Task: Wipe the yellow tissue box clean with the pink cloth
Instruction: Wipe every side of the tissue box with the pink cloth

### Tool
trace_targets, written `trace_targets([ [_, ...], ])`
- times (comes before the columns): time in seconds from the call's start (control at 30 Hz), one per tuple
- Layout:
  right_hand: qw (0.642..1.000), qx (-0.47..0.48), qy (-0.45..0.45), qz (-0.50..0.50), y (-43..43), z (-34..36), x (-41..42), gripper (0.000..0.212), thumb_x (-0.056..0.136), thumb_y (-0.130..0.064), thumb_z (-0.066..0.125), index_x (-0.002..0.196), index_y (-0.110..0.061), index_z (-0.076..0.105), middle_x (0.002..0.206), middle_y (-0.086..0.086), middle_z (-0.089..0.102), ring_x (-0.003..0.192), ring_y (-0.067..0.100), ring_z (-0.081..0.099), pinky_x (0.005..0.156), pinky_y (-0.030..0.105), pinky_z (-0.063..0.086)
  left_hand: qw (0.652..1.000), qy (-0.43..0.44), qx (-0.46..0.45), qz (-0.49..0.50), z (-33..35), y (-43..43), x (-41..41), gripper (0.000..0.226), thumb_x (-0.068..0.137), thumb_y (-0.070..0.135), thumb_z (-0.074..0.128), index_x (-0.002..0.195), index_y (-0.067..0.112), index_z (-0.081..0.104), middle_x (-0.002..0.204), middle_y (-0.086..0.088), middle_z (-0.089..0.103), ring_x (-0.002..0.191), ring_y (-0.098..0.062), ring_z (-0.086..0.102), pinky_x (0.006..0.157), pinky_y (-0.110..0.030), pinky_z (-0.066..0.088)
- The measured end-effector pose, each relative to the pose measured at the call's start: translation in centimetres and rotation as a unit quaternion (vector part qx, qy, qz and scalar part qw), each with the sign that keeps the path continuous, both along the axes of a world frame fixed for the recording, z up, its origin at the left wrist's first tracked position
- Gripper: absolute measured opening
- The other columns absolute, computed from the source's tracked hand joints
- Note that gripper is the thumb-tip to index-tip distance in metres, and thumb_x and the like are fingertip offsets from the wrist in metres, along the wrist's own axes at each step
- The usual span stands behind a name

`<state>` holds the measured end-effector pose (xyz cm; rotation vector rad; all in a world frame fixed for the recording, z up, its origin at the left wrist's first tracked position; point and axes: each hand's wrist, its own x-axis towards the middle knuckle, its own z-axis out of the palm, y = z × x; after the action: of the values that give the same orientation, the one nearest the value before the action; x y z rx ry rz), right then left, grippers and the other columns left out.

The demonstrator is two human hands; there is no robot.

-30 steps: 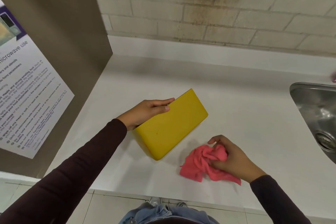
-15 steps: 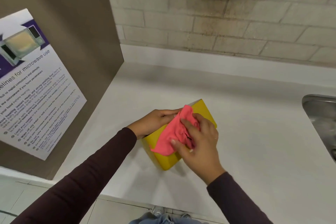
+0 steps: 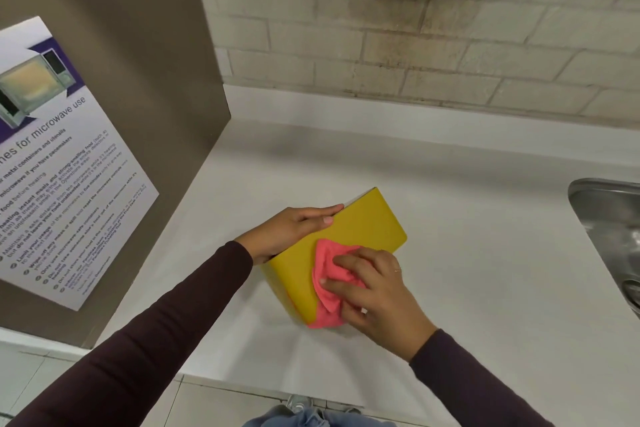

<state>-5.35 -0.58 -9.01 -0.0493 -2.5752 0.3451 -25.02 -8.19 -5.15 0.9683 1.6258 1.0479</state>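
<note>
The yellow tissue box (image 3: 360, 229) stands tilted on the white counter (image 3: 485, 270), one broad yellow face turned up toward me. My left hand (image 3: 294, 227) holds its upper left edge, thumb on the face and fingers over the far side. The crumpled pink cloth (image 3: 327, 282) lies on the lower right part of that face and hangs over the box's near corner. My right hand (image 3: 372, 291) presses the cloth against the box, fingers curled into its folds.
A brown cabinet side (image 3: 145, 80) with a microwave-use poster (image 3: 52, 163) rises at the left. A steel sink (image 3: 613, 229) is set into the counter at the right edge. A brick wall (image 3: 415, 45) runs along the back. The counter's front edge is near my body.
My right hand lifted the cloth off the counter onto the box, then slid it down the face from the upper edge toward the near corner. My left hand kept its hold.
</note>
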Motion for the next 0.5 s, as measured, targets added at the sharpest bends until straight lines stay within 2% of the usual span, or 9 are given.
trace_targets([
  [0.07,1.000,0.000,-0.023,-0.005,1.7,0.1,0.8,0.025,0.079,-0.026,0.063,0.102,-0.025,0.073,0.115,0.005,0.065,0.108,0.027,0.048,0.084,0.042,0.038,1.000,-0.015,-0.003,0.002,-0.1,-0.1,0.0,0.036,0.093,0.030,0.051,0.129,0.031,0.055,0.138,0.012,0.051,0.120,0.004,0.049,0.096,-0.009,0.039],
  [0.13,0.995,-0.060,-0.016,-0.078,3.0,0.5,0.7,0.029,0.078,-0.028,0.059,0.103,-0.023,0.073,0.117,0.008,0.063,0.101,0.032,0.054,0.082,0.048,0.043,1.000,-0.023,-0.007,0.004,0.0,0.1,0.2,0.036,0.094,0.030,0.051,0.130,0.031,0.054,0.138,0.011,0.051,0.119,0.003,0.051,0.092,-0.007,0.042],
  [0.2,0.979,-0.133,0.005,-0.153,3.5,0.8,-0.1,0.035,0.076,-0.029,0.055,0.105,-0.020,0.072,0.119,0.009,0.060,0.098,0.033,0.055,0.081,0.051,0.045,0.999,-0.030,-0.008,0.009,0.1,0.2,0.3,0.036,0.093,0.030,0.052,0.129,0.030,0.054,0.138,0.009,0.052,0.121,-0.002,0.052,0.094,-0.011,0.044],
  [0.3,0.961,-0.165,0.014,-0.220,2.4,1.1,-1.5,0.038,0.078,-0.034,0.051,0.109,-0.021,0.070,0.126,0.006,0.056,0.101,0.030,0.051,0.087,0.038,0.037,1.000,-0.026,-0.005,0.017,0.1,0.2,0.2,0.035,0.093,0.032,0.051,0.128,0.032,0.055,0.138,0.011,0.052,0.121,0.000,0.051,0.098,-0.015,0.043],
  [0.43,0.976,-0.114,0.014,-0.183,-1.0,1.3,-3.0,0.038,0.074,-0.028,0.052,0.108,-0.022,0.070,0.124,0.005,0.060,0.100,0.027,0.047,0.083,0.031,0.028,0.999,-0.029,-0.004,0.026,0.3,0.0,0.0,0.031,0.093,0.033,0.051,0.123,0.037,0.058,0.131,0.016,0.056,0.110,0.012,0.055,0.083,-0.004,0.045],
  [0.5,0.987,-0.088,0.018,-0.131,-2.5,1.0,-3.0,0.035,0.074,-0.026,0.056,0.106,-0.025,0.070,0.122,0.000,0.062,0.102,0.024,0.044,0.082,0.030,0.028,0.999,-0.021,-0.005,0.028,0.3,0.0,-0.2,0.031,0.094,0.033,0.049,0.124,0.037,0.058,0.132,0.016,0.056,0.114,0.011,0.052,0.091,-0.006,0.042],
])
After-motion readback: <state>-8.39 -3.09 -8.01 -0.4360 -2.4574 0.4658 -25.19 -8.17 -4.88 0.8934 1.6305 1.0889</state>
